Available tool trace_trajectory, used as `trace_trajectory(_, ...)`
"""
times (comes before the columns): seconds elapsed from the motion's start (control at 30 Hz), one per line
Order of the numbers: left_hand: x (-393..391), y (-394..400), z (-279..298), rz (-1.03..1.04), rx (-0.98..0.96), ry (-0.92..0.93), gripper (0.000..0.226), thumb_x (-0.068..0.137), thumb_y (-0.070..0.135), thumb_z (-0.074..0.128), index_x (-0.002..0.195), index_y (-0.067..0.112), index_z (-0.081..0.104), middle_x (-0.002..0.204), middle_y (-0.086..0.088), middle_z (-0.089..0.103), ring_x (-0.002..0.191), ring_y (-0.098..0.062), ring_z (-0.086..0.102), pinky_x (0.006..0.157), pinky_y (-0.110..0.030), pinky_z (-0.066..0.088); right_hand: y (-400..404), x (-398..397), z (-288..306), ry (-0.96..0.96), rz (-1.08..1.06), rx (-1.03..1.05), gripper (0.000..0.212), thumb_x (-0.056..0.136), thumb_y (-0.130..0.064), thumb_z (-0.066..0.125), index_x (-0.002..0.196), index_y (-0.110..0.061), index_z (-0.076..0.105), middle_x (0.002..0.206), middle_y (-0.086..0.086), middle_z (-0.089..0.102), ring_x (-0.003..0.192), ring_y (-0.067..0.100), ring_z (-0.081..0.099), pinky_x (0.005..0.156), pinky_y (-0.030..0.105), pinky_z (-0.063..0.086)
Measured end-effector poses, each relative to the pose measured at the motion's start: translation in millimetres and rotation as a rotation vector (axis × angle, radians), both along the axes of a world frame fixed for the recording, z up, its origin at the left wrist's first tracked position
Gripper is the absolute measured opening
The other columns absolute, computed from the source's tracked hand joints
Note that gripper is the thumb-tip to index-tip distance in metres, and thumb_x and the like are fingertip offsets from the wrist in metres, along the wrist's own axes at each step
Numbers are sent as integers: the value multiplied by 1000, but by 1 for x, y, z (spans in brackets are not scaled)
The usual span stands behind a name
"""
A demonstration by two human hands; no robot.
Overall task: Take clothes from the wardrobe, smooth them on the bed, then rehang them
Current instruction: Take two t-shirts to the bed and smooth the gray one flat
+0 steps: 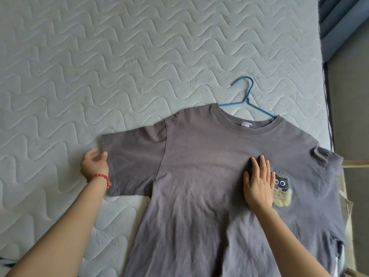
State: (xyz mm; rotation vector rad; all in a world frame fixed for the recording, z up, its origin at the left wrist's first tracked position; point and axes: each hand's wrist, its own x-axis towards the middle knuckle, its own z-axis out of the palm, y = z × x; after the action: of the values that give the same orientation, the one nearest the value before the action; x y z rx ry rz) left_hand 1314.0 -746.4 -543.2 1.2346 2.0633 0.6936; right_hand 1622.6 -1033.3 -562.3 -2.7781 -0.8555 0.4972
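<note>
The fingers [261, 166] of the right hand [258, 186] lie straight and close together, pressed flat on the chest of the grey T-shirt [199, 176]. The fingers [99, 156] of the left hand [94, 166] are loosely curled at the cuff of the sleeve [131, 162]; whether they pinch the hem or only touch it I cannot tell.

The shirt lies front up on the bed [99, 66], spread under and between the two hands. Its long axis runs from the collar, beyond the right fingertips, down toward the person, with the hem out of view below. The collar points away and a little to the right. The sleeve stretches sideways from the right fingers to the left ones, so the left hand is the nearer one to draw it flat while the right pins the body.

A cat print [281, 188] sits just to the right of the right hand. The far sleeve hangs over the bed's edge beyond it. A blue hanger [247, 98] stays threaded in the collar, hook pointing away from the fingertips.

Soft creases fan below the right palm, so smoothing seems unfinished.
</note>
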Motion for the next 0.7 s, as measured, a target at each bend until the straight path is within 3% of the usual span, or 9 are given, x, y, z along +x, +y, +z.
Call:
trace_trajectory(0.07, 8, -28, 3, -65, -24, 59, 47, 82, 15, 65, 123, -2, 51, 121, -26, 59, 113, -37, 56, 99, -41, 42, -3, -8, 7, 21, -29, 26, 53, 93, -23, 45, 143, -17, 29, 156, 5, 16, 145, 22, 8, 116, 39, 5)
trace_trajectory(0.17, 25, -88, 6, -242, -71, 202, 56, 82, 23, 64, 130, 2, 45, 134, -26, 46, 125, -40, 42, 100, -47, 35, -23, -33, 15, 39, -50, 36, 53, 92, -23, 48, 142, -18, 32, 155, 3, 20, 145, 21, 11, 115, 37, 5)
trace_trajectory(0.33, 31, -186, 7, -462, -98, 347, 64, 78, 16, 68, 135, 1, 42, 148, -26, 27, 134, -41, 31, 106, -49, 30, -84, -73, 20, 111, -112, -70, 53, 94, -22, 45, 144, -22, 28, 156, 0, 15, 145, 20, 6, 117, 39, 3)
trace_trajectory(0.6, -1, -217, 19, -555, -358, 251, 49, 84, 19, 63, 125, -3, 49, 127, -28, 53, 119, -40, 49, 100, -46, 38, -185, -71, 41, 91, -466, -122, 53, 87, -18, 57, 137, -13, 41, 152, 13, 26, 142, 30, 18, 114, 48, 11)
trace_trajectory(0.7, -5, -207, 21, -587, -530, 230, 51, 84, 16, 62, 128, -3, 44, 128, -25, 55, 117, -39, 52, 96, -41, 40, -209, -59, 46, 130, -587, -54, 53, 86, -12, 58, 136, -4, 40, 149, 21, 28, 137, 37, 25, 109, 48, 24)
